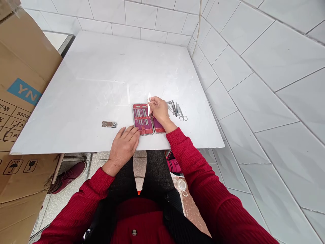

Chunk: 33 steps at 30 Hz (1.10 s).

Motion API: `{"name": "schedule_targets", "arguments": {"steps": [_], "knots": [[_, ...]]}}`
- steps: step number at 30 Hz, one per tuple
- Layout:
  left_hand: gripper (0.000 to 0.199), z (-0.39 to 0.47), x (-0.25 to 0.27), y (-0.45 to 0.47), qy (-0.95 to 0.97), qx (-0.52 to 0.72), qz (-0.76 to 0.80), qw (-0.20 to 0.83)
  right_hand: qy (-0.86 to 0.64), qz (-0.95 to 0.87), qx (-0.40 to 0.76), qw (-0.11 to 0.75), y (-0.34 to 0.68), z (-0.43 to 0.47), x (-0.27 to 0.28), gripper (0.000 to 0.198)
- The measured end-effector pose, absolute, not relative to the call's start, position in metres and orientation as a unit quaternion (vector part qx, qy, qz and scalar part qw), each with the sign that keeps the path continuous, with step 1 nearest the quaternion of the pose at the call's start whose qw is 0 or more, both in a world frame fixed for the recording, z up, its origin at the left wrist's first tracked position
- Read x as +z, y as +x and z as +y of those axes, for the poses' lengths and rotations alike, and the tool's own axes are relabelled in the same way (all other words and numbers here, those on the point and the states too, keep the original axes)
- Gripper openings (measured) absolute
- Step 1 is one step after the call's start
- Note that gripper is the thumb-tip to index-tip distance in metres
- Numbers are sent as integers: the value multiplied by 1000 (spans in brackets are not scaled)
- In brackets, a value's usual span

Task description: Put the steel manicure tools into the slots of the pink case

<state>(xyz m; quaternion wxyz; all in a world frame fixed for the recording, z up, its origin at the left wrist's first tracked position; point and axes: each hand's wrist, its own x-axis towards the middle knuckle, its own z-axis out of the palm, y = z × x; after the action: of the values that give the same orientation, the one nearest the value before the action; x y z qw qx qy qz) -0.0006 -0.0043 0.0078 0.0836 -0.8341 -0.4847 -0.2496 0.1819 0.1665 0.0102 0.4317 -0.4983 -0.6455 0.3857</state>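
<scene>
Right hand point(159, 111) pinched on a slim, bright tool point(149, 109), held near upright above the open case point(150, 128). Left hand point(124, 142) lies flat, fingers side by side, their tips at the case's near left corner; from my feed I cannot tell how hard they press. Hands apart.

Handling, my judgement: tool looks metal, so light, stiff and slick; I'd take it mid-shaft between thumb and forefinger, clear of the ends. Case probably light, with a firm rim and softer lining; I'd steady it by the outer edge.

Case sits at the table's near side, more slim tools point(142, 117) in its left half; right half mostly hidden by hand and wrist. Just right of it: nippers point(171, 106), small scissors point(183, 117). Clipper point(109, 124) lies alone, left of the case.

Table point(101, 61) pale, smooth, faintly scuffed; small metal pieces would likely slide on it. Tiled wall point(254, 84) behind and right, thin cord point(199, 30) down the corner. Cardboard box point(20, 67) at left, dark red shoe point(72, 174) on the floor beside it.
</scene>
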Motion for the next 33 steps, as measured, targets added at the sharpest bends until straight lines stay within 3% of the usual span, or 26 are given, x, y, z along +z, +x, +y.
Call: {"name": "schedule_targets", "arguments": {"steps": [6, 12, 19, 33], "knots": [[29, -4, 7, -1, -834, -248, -485, 90, -512, -641, 394, 415, 183, 168, 10, 24], [28, -5, 8, 0, -834, -249, -484, 96, -491, -646, 413, 415, 185, 170, 8, 54], [29, -5, 9, -2, -835, -251, -482, 86, -481, -663, 403, 408, 183, 174, 4, 38], [29, -5, 9, -2, -835, -244, -484, 91, -501, -624, 445, 401, 189, 170, 15, 38]]}}
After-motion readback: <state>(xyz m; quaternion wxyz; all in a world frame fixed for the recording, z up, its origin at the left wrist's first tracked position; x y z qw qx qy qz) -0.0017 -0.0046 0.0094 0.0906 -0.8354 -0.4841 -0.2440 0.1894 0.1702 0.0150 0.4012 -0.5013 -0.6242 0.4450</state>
